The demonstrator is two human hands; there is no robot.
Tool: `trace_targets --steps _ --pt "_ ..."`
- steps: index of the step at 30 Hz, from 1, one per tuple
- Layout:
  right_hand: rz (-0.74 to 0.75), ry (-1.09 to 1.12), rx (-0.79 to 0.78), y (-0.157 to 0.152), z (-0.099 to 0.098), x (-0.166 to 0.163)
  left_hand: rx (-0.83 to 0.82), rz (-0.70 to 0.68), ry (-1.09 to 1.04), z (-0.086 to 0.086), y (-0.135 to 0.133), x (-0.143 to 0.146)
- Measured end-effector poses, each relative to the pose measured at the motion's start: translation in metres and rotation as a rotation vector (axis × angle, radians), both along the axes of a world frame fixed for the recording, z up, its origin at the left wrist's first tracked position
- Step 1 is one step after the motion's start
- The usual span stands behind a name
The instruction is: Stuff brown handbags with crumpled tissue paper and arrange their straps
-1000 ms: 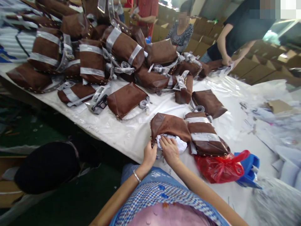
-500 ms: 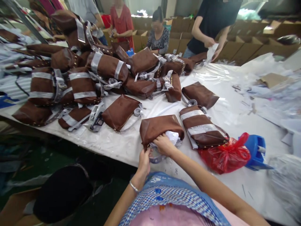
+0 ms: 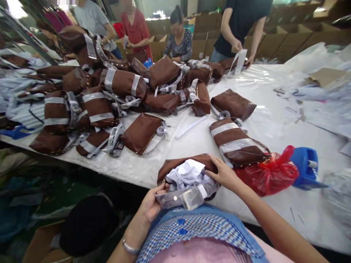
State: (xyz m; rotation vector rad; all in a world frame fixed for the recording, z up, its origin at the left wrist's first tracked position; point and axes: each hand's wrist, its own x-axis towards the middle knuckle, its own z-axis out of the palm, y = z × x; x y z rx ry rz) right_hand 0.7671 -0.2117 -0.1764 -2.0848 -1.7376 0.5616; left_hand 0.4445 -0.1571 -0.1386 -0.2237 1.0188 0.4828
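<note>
A brown bag (image 3: 175, 163) stands open-mouth-up at the table's near edge, against my body. White crumpled paper (image 3: 186, 173) fills its opening, and a plastic-wrapped strap (image 3: 186, 195) lies across its front. My left hand (image 3: 152, 202) is closed on the bag's left edge and the strap end. My right hand (image 3: 223, 173) grips the bag's right top edge, fingers curled over it.
A wrapped brown bag (image 3: 236, 142) lies just right, then a red plastic bag (image 3: 270, 171) and a blue tape dispenser (image 3: 305, 166). A large heap of brown bags (image 3: 109, 91) covers the table's left. Several people stand at the far side among cardboard boxes (image 3: 287, 44). A black stool (image 3: 87, 224) sits below left.
I have pulled the bag toward me and tipped it up so its opening faces me. My right hand came out of the opening and now holds the bag's right edge.
</note>
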Motion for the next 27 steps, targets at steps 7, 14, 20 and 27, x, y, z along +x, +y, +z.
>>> trace_targets --steps 7,14,20,27 --pt "0.102 -0.170 -0.196 0.029 0.026 -0.003 0.815 -0.678 0.810 0.012 0.000 -0.031" --pt "0.094 -0.188 -0.157 0.061 0.020 -0.004 1.721 -0.942 0.766 0.044 0.034 0.026" --pt "0.112 -0.167 -0.177 0.064 0.004 0.012 1.826 -1.148 0.382 0.035 0.064 0.066" --pt "0.037 -0.098 -0.165 0.089 0.002 0.016 1.735 -1.392 0.485 0.004 0.088 0.065"
